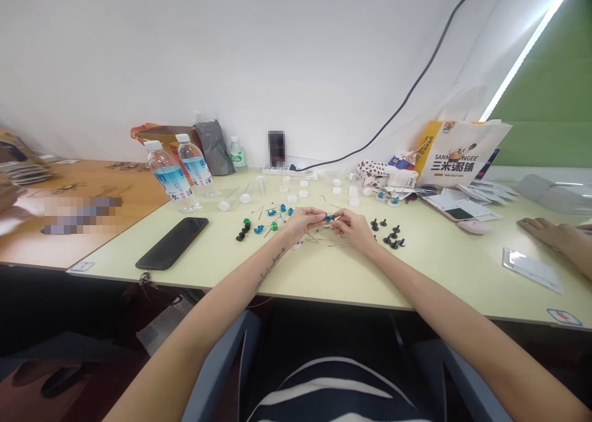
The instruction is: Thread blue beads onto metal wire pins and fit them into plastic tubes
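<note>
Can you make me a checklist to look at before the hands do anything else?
1. Small blue piece held: ok, it is between the left hand and the right hand.
2. Blue piece joined properly to anything: cannot tell, it is too small to see.
3. Loose blue pieces and green pieces sorted by colour: not ok, they lie mixed together.
4. Black pieces near the right hand: ok, they are beside it.
5. Phone away from both hands: ok, it lies apart from them.
</note>
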`<state>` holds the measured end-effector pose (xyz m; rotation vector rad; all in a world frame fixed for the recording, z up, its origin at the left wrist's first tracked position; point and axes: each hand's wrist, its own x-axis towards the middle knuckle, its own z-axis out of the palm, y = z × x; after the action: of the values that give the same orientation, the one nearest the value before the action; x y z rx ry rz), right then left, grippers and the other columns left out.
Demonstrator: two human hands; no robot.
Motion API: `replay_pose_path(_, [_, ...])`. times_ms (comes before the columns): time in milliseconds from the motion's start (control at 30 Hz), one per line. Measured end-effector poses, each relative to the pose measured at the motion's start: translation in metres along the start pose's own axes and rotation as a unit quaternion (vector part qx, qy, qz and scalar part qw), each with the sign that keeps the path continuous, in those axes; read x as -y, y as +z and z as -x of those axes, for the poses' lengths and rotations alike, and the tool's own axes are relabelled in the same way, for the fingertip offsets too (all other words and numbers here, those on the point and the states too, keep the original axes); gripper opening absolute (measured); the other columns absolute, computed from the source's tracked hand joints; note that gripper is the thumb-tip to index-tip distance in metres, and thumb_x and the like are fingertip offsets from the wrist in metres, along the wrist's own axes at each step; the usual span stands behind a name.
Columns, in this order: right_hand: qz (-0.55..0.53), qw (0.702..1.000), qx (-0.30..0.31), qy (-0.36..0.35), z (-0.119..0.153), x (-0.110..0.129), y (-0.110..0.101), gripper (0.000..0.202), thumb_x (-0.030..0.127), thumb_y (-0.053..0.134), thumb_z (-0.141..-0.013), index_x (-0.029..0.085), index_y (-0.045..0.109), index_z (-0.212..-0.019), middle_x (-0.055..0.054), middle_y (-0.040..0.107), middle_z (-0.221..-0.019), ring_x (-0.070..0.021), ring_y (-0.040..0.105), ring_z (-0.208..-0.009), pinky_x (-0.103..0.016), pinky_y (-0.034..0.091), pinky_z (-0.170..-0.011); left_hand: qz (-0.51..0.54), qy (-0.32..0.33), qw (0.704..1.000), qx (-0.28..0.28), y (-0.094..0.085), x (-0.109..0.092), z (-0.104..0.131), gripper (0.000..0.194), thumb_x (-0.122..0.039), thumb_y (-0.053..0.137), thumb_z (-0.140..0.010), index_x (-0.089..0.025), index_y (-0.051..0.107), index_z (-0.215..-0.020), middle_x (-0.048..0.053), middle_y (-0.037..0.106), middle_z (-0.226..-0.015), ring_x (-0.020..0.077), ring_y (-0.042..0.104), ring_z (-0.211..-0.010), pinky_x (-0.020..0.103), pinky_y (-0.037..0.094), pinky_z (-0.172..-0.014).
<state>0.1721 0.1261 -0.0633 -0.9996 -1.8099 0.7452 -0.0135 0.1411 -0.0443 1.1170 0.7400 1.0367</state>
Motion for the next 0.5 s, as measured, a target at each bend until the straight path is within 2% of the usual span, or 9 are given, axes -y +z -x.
replay_pose_path(500, [0.001,1.0,0.002,-0.002,0.0005,-0.0003,-0.0007,0.023,0.039,0.054,-0.08,0.019,0.057,-0.09,-0.002,0.065,-0.067,-0.0141,0.061,-0.055,-0.027,0.051,-0.057,-0.012,0.006,1.0,0.005,-0.0002,0.0003,0.0005,0.018,-0.017,0.073,-0.065,-0.008,0.065,-0.079,0.007,0.068,-0.078,0.0138,0.065,-0.077,0.03,0.046,-0.09])
